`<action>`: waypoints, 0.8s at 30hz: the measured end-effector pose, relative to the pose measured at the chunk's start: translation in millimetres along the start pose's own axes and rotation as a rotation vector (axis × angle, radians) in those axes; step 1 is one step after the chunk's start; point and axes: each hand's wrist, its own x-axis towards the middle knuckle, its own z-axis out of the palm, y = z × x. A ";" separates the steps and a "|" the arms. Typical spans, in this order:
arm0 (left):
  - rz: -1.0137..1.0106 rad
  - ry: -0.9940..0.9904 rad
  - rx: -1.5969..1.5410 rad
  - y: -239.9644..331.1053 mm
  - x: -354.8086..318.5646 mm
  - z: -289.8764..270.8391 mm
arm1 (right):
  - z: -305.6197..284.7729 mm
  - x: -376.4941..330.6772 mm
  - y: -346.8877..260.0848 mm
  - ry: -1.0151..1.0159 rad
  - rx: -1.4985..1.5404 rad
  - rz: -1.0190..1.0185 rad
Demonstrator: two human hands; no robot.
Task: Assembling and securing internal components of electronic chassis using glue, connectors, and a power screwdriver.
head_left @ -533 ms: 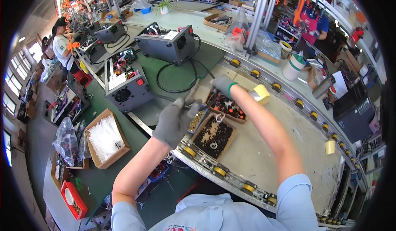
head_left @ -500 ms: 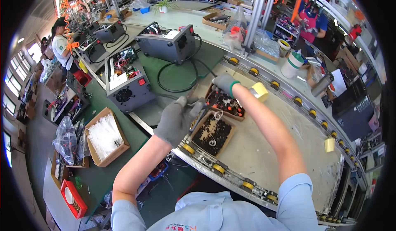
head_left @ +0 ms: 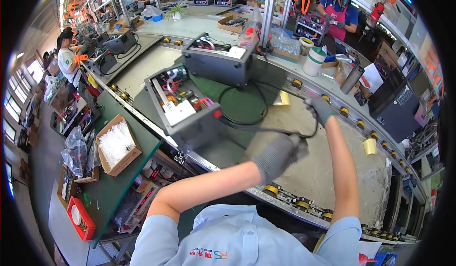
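Observation:
Both my hands wear grey gloves. My left hand (head_left: 280, 154) is closed around a black cable (head_left: 247, 122) that runs out of the front of an open grey metal box (head_left: 183, 107) with wiring and a circuit board inside. My right hand (head_left: 319, 108) pinches the far end of the same cable, which loops between the two hands. Both hands hover over the beige conveyor surface (head_left: 327, 171), to the right of the open box. A second, closed grey box (head_left: 218, 64) stands just behind the open one on a green mat (head_left: 247, 100).
A cardboard box of white ties (head_left: 116, 145) and a red tray (head_left: 80, 218) sit at the lower left. A yellow tape roll (head_left: 369, 146), a white cup (head_left: 313, 62) and a metal flask (head_left: 351, 78) stand to the right. Other people work at the far left (head_left: 66, 59) and at the back (head_left: 339, 17).
The black trays of small parts that were under my hands are no longer in view. The open grey box is now close in front, and both hands hold its black cable.

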 end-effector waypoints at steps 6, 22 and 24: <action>0.028 -0.530 1.140 53.4 -101.3 25.7 | -86.8 -42.8 60.6 0.164 -0.029 0.161; 0.385 0.599 1.969 62.5 -29.3 -160.5 | -297.4 -197.5 220.8 0.933 -1.029 0.043; 0.485 0.363 2.041 31.2 -16.3 -163.2 | -253.0 -222.1 193.4 0.913 -1.066 -0.005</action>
